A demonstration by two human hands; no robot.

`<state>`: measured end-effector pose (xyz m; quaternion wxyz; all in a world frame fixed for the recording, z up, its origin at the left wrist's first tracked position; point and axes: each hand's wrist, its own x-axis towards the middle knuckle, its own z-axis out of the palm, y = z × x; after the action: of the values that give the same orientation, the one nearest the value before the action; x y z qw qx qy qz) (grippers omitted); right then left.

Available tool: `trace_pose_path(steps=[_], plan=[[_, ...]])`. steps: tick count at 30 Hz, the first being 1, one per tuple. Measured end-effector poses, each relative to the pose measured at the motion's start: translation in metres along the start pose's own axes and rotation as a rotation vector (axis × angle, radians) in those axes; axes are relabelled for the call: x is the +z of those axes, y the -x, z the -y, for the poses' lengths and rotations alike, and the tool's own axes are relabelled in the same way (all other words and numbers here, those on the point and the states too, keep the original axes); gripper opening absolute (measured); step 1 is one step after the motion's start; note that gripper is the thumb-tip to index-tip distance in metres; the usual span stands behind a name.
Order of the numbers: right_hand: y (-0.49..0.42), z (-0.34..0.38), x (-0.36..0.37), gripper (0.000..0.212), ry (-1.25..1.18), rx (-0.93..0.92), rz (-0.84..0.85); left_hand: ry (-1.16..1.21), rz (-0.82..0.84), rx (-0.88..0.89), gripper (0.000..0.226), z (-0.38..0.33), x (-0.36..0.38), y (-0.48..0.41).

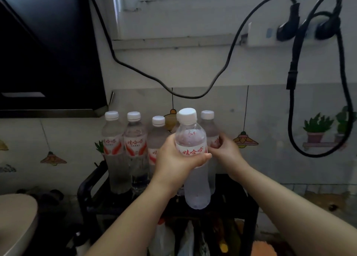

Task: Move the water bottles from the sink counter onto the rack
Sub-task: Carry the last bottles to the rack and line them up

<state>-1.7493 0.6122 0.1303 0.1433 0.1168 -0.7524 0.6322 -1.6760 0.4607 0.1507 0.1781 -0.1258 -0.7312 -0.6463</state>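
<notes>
A bottle point(193, 159) stands upright in my left hand point(174, 160), just above the front of the black rack point(87, 186).

Its long axis is vertical, base low over the rack top — my left grip is closed round the label, forearm reaching up from below. My right hand point(225, 149) is wrapped on the rightmost bottle point(209, 129) of the back row point(133, 139), just behind.

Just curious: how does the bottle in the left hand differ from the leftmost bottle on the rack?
The held bottle is gripped by the left hand, nearer the camera; the leftmost bottle stands untouched at the back of the rack. Both are clear, white-capped, red-labelled.
</notes>
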Motion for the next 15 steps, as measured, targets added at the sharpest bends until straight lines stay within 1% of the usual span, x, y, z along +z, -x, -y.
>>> trace_pose_path(steps=[2, 3, 4, 5, 6, 7, 8, 11, 13, 14, 15], plan=[[-0.001, -0.003, -0.002, 0.027, 0.032, 0.023, 0.02, 0.003, 0.002, -0.01, 0.063, 0.002, 0.005, 0.0], [-0.001, -0.002, -0.003, 0.028, 0.038, 0.027, 0.047, 0.003, 0.006, -0.014, 0.063, 0.003, 0.008, -0.001], [0.0, -0.001, -0.005, 0.034, 0.049, 0.038, 0.074, 0.006, 0.014, -0.015, 0.064, 0.003, 0.011, -0.001], [0.001, 0.001, -0.008, 0.049, 0.066, 0.041, 0.091, 0.009, 0.021, -0.017, 0.064, 0.003, 0.014, -0.002], [0.001, 0.001, -0.012, 0.069, 0.072, 0.053, 0.086, 0.013, 0.029, -0.016, 0.063, 0.002, 0.017, -0.002], [0.003, 0.004, -0.017, 0.083, 0.067, 0.058, 0.069, 0.014, 0.035, -0.012, 0.063, 0.0, 0.02, -0.003], [0.005, 0.006, -0.022, 0.086, 0.064, 0.058, 0.048, 0.011, 0.04, -0.008, 0.063, -0.001, 0.024, -0.003], [0.01, 0.01, -0.037, 0.081, 0.048, 0.064, 0.029, 0.0, 0.047, 0.011, 0.065, -0.004, 0.039, -0.001], [0.013, 0.013, -0.043, 0.077, 0.02, 0.089, 0.021, -0.004, 0.05, 0.023, 0.061, -0.004, 0.05, 0.001], [0.014, 0.014, -0.046, 0.069, -0.013, 0.089, 0.01, -0.012, 0.047, 0.031, 0.059, -0.003, 0.055, 0.002], [0.017, 0.017, -0.049, 0.057, -0.055, 0.086, -0.005, -0.025, 0.04, 0.037, 0.057, -0.001, 0.059, 0.003]])
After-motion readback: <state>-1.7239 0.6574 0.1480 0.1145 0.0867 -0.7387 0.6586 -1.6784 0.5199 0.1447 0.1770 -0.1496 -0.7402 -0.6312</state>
